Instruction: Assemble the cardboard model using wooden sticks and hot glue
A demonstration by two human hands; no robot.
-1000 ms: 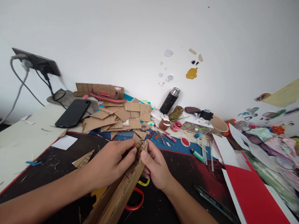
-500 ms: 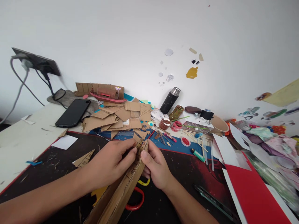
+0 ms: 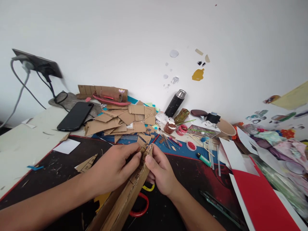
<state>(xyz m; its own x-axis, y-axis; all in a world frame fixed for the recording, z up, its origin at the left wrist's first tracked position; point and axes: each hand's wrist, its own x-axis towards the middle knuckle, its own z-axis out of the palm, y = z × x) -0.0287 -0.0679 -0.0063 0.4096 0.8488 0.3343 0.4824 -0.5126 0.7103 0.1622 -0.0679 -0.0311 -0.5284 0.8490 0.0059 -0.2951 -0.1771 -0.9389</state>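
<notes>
One folded cardboard strip (image 3: 133, 189) at the lower centre of the frame, slanting from near the middle down to the bottom edge, with dark pen marks along an inner face. Held in both hands near the far end. On one side, pinched between thumb and bent forefinger of the left hand (image 3: 117, 163). On the other, clasped by the right hand (image 3: 161, 171), with the thumb pressed flat on the outer wall and the fingers curled behind, partly hidden.

Just beside and partly beneath the strip, a red loop handle (image 3: 147, 204) and a yellow loop handle (image 3: 148, 189) on a dark mat (image 3: 178, 208). Left of centre, near the left forearm, a pointed cardboard scrap (image 3: 87, 163) with pen lines, then a white paper piece (image 3: 66, 146) farther up.

Above the hands, a loose heap of cut cardboard (image 3: 128, 118), topped towards the wall by a red model boat (image 3: 112, 101). To the left of the heap, a dark phone (image 3: 75, 117). Right of centre, a leaning black flask (image 3: 175, 104), a brown paint jar (image 3: 169, 126), a pink pot (image 3: 181, 130) and a shallow dish of red paint (image 3: 191, 146). At the lower right of the frame, a large red sheet (image 3: 264, 195), well apart from the hands.
</notes>
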